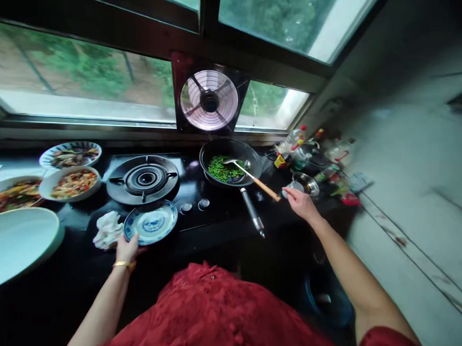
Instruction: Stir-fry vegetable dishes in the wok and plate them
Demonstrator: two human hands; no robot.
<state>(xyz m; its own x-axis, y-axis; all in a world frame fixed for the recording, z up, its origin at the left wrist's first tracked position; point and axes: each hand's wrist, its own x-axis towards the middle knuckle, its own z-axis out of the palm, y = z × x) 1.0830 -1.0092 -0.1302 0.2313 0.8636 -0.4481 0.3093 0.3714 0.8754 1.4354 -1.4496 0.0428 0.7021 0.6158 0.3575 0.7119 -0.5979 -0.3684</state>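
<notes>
My left hand [127,249] is closed on the near rim of a blue-and-white plate [153,223], held at the counter's front, below the bare gas burner [146,179]. At the right, my right hand [302,204] pinches a small pale round thing [297,186], too blurred to name exactly. This is beside a metal bowl [312,188] with something dark in it. Chopped greens [220,168] with red bits lie in a black wok [253,166]. A spatula [266,188] with a wooden handle rests in the wok, its handle end pointing towards my right hand.
Several dishes of food, among them a bowl [69,193], stand at the left. Nearer is a large pale dish [20,241]. A crumpled white cloth [108,229] lies beside the plate. The wok handle [252,213] juts forward. Bottles [292,141] crowd the right corner.
</notes>
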